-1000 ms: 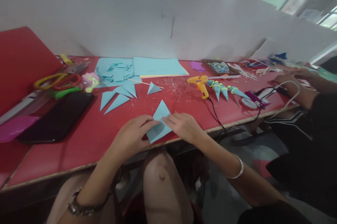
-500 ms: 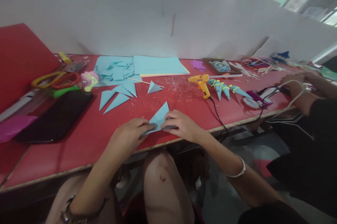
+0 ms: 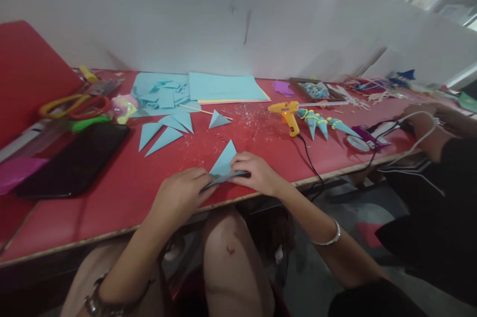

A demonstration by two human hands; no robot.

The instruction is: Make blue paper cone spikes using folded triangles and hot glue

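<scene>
Item: one folded blue paper (image 3: 223, 159), near the table's (image 3: 122, 207) front edge, pinched narrowly at its left side by our left hand (image 3: 183, 192) and at its right by our right hand (image 3: 255, 174). Partly hidden: its folded lower part and our left fingertips. Blurred: a neighbour's hands (image 3: 423, 113), contents unclear. Lettering: label on the yellow glue gun (image 3: 285, 112), print on the purple packet (image 3: 374, 139), both unreadable. Room: bare red surface between paper and blue triangles (image 3: 166, 140); glue gun well apart, rightward.
</scene>
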